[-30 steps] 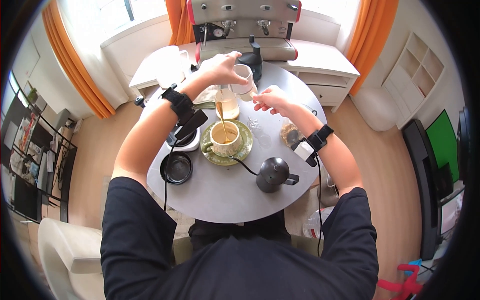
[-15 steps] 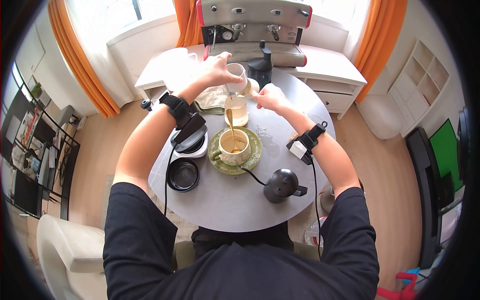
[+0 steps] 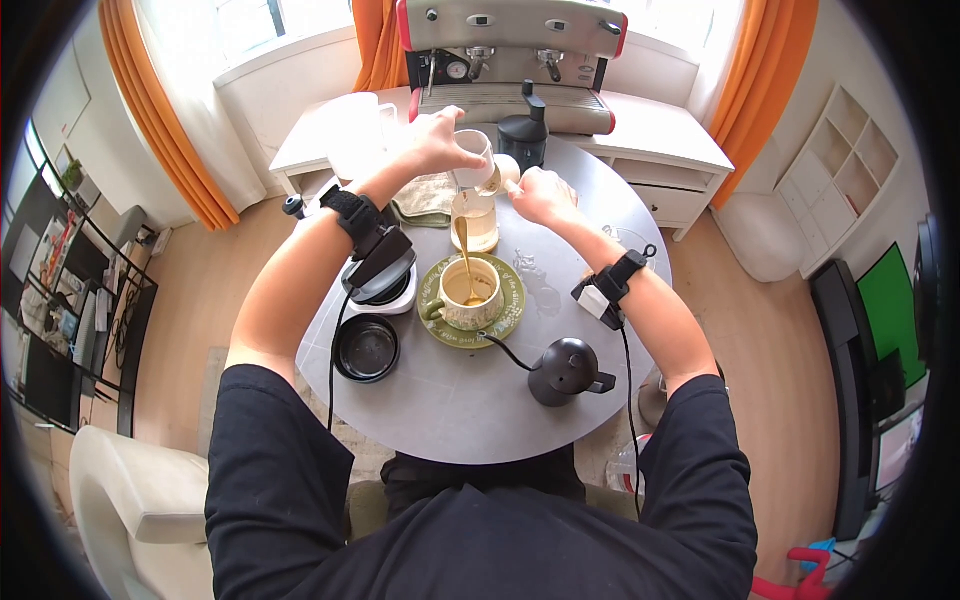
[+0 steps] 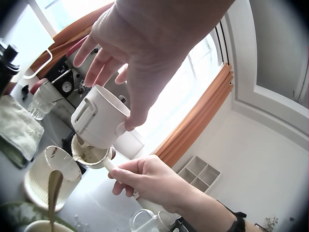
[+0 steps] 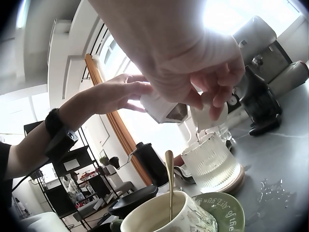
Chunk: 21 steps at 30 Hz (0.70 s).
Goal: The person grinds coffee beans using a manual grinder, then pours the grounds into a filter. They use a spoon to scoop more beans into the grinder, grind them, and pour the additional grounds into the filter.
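My left hand grips a white cup with a side handle, tilted mouth-up beside a small strainer. Wet brown residue lies in the strainer. Its short handle is pinched by my right hand, with the fingers curled round it. Below them stands a ribbed glass on a round wooden coaster, with pale liquid in it. A thin trickle runs from the strainer toward the glass. Nearer me, a patterned cup holding a gold spoon sits on a green saucer.
A black gooseneck kettle stands at the table's front right. Front left are a round black dish and a white scale. A folded cloth, a black hand grinder and an espresso machine lie beyond.
The head view has shifted, so the table sits lower and further right. The strainer and white cup have drawn together above the glass, and my right hand's fingers have curled in more.
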Each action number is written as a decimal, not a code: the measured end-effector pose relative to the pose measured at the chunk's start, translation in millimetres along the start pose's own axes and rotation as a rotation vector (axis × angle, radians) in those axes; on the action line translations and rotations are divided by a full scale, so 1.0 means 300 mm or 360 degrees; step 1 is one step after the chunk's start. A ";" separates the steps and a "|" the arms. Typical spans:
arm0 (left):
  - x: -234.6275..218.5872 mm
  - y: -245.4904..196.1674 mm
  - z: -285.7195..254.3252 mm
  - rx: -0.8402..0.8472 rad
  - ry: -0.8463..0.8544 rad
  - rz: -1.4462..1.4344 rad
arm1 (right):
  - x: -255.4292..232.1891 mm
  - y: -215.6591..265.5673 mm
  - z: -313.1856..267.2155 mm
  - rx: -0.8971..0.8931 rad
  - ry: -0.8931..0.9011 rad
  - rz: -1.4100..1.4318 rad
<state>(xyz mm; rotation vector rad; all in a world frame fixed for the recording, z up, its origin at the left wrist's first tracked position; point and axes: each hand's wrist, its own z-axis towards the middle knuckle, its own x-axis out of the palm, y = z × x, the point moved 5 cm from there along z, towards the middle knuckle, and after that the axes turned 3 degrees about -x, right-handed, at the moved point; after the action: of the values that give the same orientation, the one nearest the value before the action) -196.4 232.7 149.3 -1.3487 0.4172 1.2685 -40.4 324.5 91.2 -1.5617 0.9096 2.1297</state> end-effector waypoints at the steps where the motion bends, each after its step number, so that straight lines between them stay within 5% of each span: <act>1: 0.002 0.006 0.002 0.0004 -0.0017 -0.0005 | 0.017 -0.011 0.010 0.0022 0.0130 0.0130; 6: 0.002 0.020 0.015 -0.0016 -0.0130 -0.0044 | 0.049 -0.055 0.000 0.0244 0.0596 0.1134; 10: 0.003 -0.023 -0.006 0.0030 -0.0120 0.0010 | 0.050 -0.087 -0.060 0.0305 0.0737 0.1491; 16: 0.035 -0.110 -0.106 0.0053 0.0121 0.0045 | 0.040 -0.154 -0.191 0.0291 0.0928 0.1451; 21: 0.021 -0.142 -0.200 0.0119 0.0143 -0.0054 | 0.004 -0.149 -0.296 0.0180 0.0803 0.1074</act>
<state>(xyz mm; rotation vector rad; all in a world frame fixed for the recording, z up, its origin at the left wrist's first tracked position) -133.3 194.2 148.2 -1.3477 0.4974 1.1564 50.3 297.6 60.5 -1.9678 1.9169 2.0286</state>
